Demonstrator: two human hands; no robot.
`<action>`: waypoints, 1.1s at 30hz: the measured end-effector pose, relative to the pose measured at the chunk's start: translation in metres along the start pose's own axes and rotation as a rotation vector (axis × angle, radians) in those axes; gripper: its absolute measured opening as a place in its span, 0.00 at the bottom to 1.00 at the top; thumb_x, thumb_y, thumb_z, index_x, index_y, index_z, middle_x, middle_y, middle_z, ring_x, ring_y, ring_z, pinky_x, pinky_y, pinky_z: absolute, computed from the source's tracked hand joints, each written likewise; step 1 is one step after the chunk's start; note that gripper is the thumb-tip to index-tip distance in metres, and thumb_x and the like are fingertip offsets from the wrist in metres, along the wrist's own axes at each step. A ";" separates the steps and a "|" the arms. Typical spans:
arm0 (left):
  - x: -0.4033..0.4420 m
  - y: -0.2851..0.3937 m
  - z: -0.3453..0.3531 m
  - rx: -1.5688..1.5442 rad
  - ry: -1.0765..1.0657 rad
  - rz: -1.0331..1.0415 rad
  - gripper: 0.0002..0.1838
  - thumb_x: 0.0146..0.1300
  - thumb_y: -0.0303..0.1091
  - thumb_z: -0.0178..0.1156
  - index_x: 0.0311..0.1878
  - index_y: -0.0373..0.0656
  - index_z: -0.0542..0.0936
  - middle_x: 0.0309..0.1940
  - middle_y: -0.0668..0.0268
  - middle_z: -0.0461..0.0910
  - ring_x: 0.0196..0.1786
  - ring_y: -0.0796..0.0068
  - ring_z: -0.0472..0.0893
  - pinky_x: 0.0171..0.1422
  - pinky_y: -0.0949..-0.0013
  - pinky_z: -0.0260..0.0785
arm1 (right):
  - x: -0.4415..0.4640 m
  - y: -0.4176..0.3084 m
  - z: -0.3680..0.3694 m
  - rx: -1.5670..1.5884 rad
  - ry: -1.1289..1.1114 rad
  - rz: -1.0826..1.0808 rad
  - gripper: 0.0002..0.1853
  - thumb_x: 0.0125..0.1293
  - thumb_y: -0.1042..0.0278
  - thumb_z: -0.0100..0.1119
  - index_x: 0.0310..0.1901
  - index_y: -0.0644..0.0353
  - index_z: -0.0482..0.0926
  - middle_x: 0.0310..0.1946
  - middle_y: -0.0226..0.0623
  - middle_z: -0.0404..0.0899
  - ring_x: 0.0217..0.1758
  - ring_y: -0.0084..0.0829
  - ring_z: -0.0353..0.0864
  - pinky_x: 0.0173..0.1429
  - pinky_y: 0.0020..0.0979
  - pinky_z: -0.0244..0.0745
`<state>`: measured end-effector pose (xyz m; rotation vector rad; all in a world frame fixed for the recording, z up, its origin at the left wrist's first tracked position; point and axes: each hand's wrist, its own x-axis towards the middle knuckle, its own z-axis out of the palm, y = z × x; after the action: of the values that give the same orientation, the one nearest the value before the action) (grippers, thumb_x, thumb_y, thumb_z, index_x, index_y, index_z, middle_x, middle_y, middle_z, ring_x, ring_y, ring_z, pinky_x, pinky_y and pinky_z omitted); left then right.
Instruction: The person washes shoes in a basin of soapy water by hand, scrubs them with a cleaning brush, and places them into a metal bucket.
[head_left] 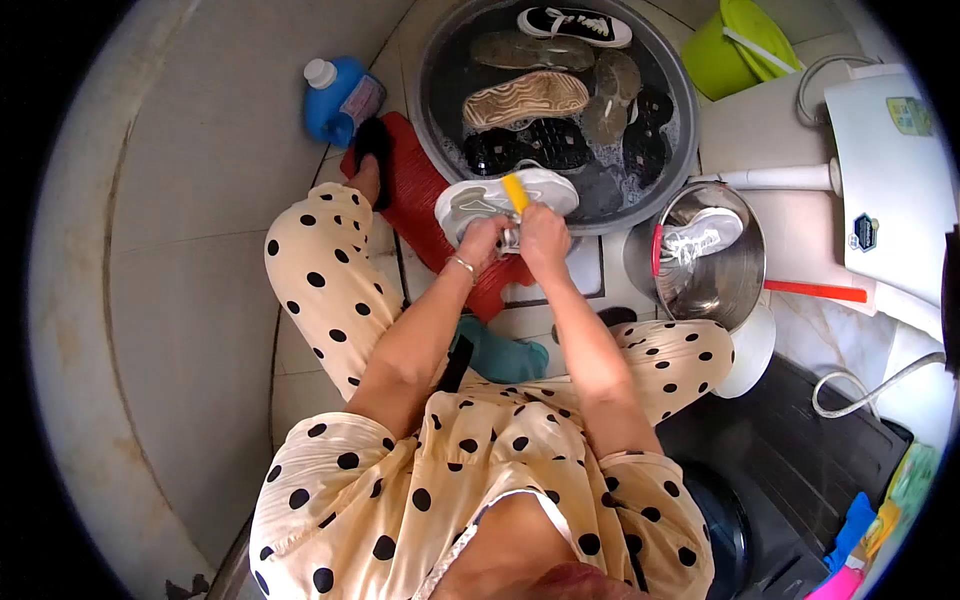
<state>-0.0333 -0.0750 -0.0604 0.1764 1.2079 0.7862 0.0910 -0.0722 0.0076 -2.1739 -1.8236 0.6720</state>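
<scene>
A white and grey sneaker is held over the near rim of a large grey basin. My left hand, with a bracelet at the wrist, is closed on the sneaker's near side. My right hand grips a yellow-handled brush against the shoe; its bristles are hidden. In the basin's dark, sudsy water lie several shoes, many with soles up, including a tan-soled shoe and a black sneaker at the far edge.
A steel pot with a grey sneaker in it stands right of the basin. A blue detergent bottle is at the left, near a red mat. A green bucket and a white pipe are at the upper right.
</scene>
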 end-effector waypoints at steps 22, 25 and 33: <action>0.012 -0.012 -0.008 0.498 -0.150 0.134 0.12 0.64 0.30 0.52 0.41 0.30 0.81 0.28 0.54 0.80 0.35 0.64 0.81 0.39 0.57 0.80 | 0.058 0.026 -0.058 -0.257 -0.147 0.093 0.13 0.66 0.67 0.47 0.36 0.61 0.83 0.35 0.48 0.84 0.42 0.47 0.85 0.44 0.45 0.80; 0.001 -0.009 -0.004 1.547 -0.189 0.617 0.15 0.65 0.33 0.50 0.44 0.33 0.82 0.34 0.49 0.82 0.38 0.60 0.82 0.47 0.57 0.76 | 0.035 -0.020 -0.027 -0.234 -0.192 -0.145 0.12 0.63 0.68 0.49 0.34 0.61 0.83 0.35 0.49 0.84 0.42 0.47 0.85 0.44 0.44 0.80; -0.024 0.045 0.017 0.826 -0.049 0.126 0.17 0.54 0.39 0.61 0.31 0.29 0.80 0.27 0.52 0.82 0.25 0.62 0.81 0.31 0.62 0.71 | 0.051 0.010 -0.067 -0.133 -0.118 -0.002 0.17 0.68 0.62 0.45 0.35 0.62 0.84 0.36 0.53 0.83 0.42 0.52 0.83 0.45 0.47 0.79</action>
<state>-0.0417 -0.0522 -0.0123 0.9480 1.4267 0.3443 0.1384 -0.0170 0.0512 -2.2594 -1.9819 0.7116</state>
